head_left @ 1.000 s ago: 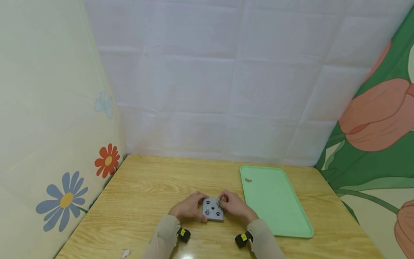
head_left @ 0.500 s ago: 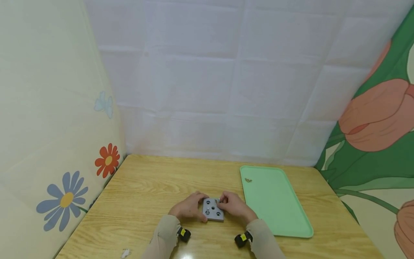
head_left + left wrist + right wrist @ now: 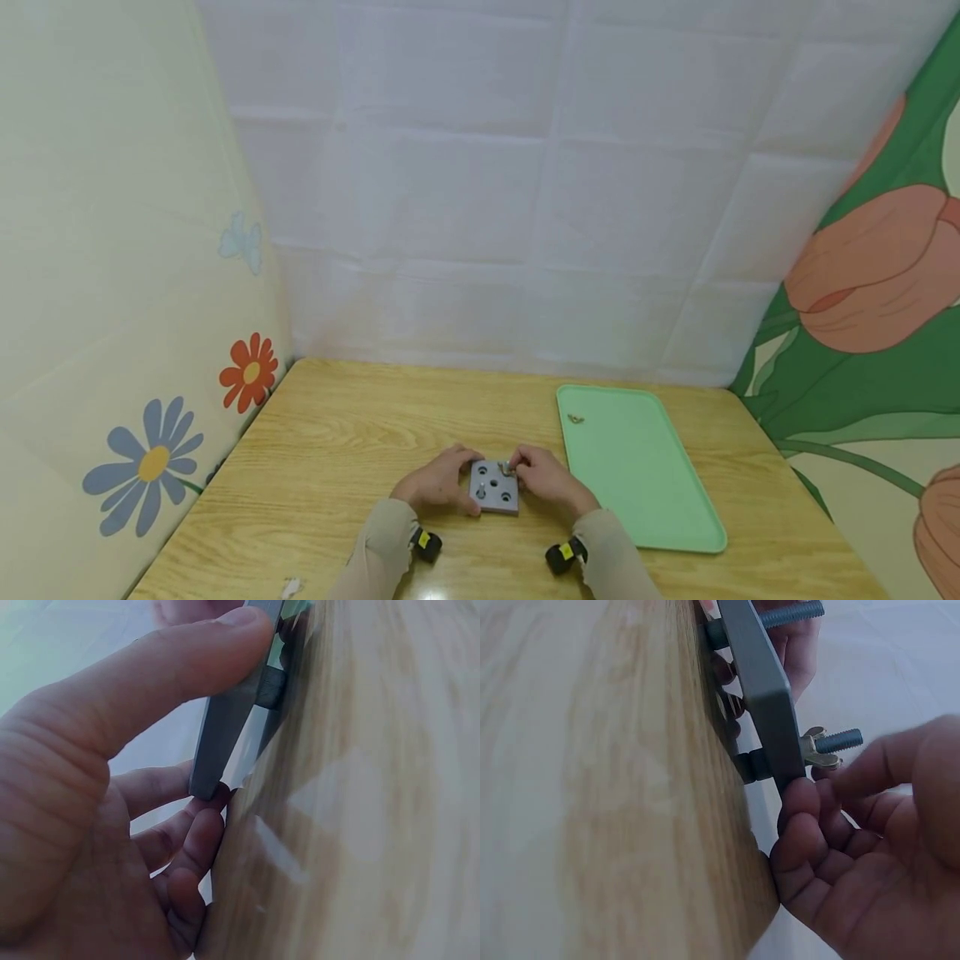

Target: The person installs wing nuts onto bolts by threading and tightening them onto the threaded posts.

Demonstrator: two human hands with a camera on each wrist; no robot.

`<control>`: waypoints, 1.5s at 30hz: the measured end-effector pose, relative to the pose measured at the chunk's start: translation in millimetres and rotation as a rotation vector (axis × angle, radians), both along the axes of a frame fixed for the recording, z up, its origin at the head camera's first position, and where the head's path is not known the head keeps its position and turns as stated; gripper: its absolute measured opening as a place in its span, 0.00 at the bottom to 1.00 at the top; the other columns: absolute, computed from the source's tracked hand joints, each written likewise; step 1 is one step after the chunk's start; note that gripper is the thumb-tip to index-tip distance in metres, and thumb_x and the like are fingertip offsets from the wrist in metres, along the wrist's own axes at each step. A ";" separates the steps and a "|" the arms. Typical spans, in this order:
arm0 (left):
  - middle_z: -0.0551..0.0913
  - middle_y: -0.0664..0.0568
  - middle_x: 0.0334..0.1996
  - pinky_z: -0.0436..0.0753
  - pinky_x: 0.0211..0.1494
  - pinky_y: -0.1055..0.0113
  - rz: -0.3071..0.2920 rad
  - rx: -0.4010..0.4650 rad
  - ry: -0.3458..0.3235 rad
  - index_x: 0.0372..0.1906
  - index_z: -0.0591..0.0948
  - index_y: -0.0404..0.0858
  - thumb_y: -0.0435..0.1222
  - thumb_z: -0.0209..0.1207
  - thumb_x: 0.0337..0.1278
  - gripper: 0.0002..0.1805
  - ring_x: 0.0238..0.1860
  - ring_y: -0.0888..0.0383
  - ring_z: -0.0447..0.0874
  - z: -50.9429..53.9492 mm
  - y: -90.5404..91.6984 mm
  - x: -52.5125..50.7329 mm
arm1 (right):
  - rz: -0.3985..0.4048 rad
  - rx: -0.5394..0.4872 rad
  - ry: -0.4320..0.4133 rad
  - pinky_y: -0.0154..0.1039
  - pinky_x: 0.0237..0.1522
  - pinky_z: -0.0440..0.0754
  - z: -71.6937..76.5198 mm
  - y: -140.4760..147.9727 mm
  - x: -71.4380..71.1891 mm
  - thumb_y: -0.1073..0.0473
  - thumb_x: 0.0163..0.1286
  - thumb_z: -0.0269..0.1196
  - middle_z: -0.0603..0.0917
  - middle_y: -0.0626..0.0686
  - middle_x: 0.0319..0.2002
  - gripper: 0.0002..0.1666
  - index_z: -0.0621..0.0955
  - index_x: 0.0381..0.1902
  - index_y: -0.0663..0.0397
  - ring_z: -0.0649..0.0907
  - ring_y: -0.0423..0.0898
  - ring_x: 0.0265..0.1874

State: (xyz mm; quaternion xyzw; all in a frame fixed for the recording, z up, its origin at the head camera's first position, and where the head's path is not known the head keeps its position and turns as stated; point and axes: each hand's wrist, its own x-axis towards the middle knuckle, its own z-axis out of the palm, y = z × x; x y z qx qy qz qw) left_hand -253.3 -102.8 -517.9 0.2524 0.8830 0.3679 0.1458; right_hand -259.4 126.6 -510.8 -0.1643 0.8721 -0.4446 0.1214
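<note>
- The left hand [image 3: 442, 481] grasps the plate [image 3: 495, 497] as it did half a second ago, thumb along the near edge, fingers at the far one.
- The plate sits where it was on the table [image 3: 360, 417], between the hands, raised on the bolts' lower ends.
- The right hand [image 3: 545, 475] has drawn slightly right; its fingertips covered more of the far-right corner before, and the bolt [image 3: 841, 741] there now shows more.
- Its fingers are curled beside the wing nut [image 3: 823, 760] on that bolt; whether they pinch it, I cannot tell.
- The second nut [image 3: 575, 418] lies unmoved on the tray [image 3: 637, 467].
</note>
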 end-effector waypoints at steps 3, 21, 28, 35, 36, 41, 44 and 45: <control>0.70 0.60 0.48 0.70 0.56 0.60 0.001 -0.004 -0.003 0.62 0.72 0.46 0.47 0.75 0.36 0.41 0.49 0.61 0.69 0.3 0.2 -0.2 | 0.014 0.007 0.027 0.35 0.24 0.71 -0.4 0.7 0.3 0.64 0.66 0.58 0.75 0.48 0.25 0.01 0.76 0.33 0.55 0.73 0.43 0.24; 0.70 0.60 0.48 0.70 0.56 0.60 -0.006 -0.009 -0.008 0.62 0.71 0.46 0.47 0.74 0.36 0.42 0.49 0.61 0.69 -0.4 -0.4 -1.6 | 0.008 0.043 0.055 0.35 0.23 0.69 -0.1 1.3 -0.9 0.56 0.62 0.66 0.74 0.48 0.24 0.10 0.75 0.33 0.52 0.72 0.43 0.23; 0.70 0.60 0.48 0.70 0.55 0.60 -0.003 -0.009 -0.014 0.62 0.71 0.45 0.48 0.74 0.36 0.41 0.48 0.61 0.69 1.4 -0.1 -1.3 | 0.011 0.073 0.052 0.35 0.25 0.69 0.7 0.5 -1.8 0.55 0.63 0.65 0.75 0.47 0.24 0.10 0.76 0.27 0.51 0.73 0.43 0.24; 0.70 0.60 0.48 0.69 0.57 0.60 -0.013 0.007 -0.022 0.62 0.71 0.46 0.46 0.75 0.37 0.41 0.50 0.60 0.68 0.4 -1.8 -0.8 | 0.032 0.034 0.008 0.36 0.23 0.71 0.9 1.4 -0.3 0.60 0.62 0.60 0.76 0.48 0.25 0.04 0.77 0.29 0.54 0.73 0.43 0.24; 0.69 0.60 0.48 0.69 0.57 0.59 -0.011 0.009 -0.026 0.62 0.71 0.46 0.46 0.74 0.37 0.41 0.50 0.60 0.68 0.3 -1.9 -0.8 | 0.036 0.028 0.007 0.36 0.23 0.71 0.6 1.5 -0.3 0.62 0.61 0.59 0.76 0.48 0.26 0.02 0.77 0.30 0.54 0.73 0.43 0.24; 0.69 0.60 0.48 0.69 0.56 0.60 -0.007 0.015 -0.036 0.62 0.72 0.46 0.46 0.74 0.38 0.40 0.49 0.60 0.68 0.8 -1.9 -0.7 | 0.035 0.016 0.017 0.36 0.23 0.71 0.9 0.9 0.0 0.60 0.63 0.61 0.76 0.48 0.26 0.04 0.77 0.31 0.55 0.74 0.43 0.24; 0.69 0.60 0.48 0.69 0.56 0.60 -0.007 0.008 -0.033 0.62 0.72 0.46 0.46 0.74 0.38 0.40 0.49 0.61 0.68 1.4 -1.4 -0.3 | 0.026 0.027 0.042 0.35 0.23 0.71 1.2 0.5 0.5 0.58 0.63 0.64 0.75 0.48 0.25 0.09 0.75 0.35 0.54 0.73 0.42 0.22; 0.69 0.60 0.48 0.69 0.56 0.60 -0.006 0.005 -0.033 0.62 0.71 0.46 0.46 0.74 0.38 0.40 0.49 0.61 0.68 1.6 -1.3 -0.2 | 0.025 0.029 0.051 0.35 0.23 0.71 1.4 0.4 0.6 0.58 0.63 0.64 0.74 0.48 0.25 0.10 0.75 0.37 0.55 0.73 0.42 0.22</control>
